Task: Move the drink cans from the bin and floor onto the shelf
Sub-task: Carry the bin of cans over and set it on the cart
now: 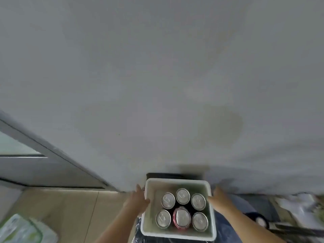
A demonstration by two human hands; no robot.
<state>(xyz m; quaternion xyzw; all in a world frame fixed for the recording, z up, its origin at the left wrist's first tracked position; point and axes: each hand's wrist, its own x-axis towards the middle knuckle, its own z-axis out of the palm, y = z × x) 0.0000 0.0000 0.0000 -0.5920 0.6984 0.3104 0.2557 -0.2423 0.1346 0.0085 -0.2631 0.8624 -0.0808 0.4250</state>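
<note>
A white rectangular bin [178, 181] sits low in the middle of the head view, seen from above. Several drink cans stand upright inside it in two rows; most have silver tops [182, 195] and one in the near row has a red rim [182, 218]. My left hand [138, 199] grips the bin's left wall. My right hand [218, 196] is pressed against the bin's right wall. No shelf is visible. The picture is blurred.
A plain grey wall [157, 76] fills most of the view straight ahead. A grey door or window frame [43, 163] runs along the left. Wooden floor [70, 207] lies below, with a green-and-white pack [22, 230] at the bottom left and clutter at the bottom right.
</note>
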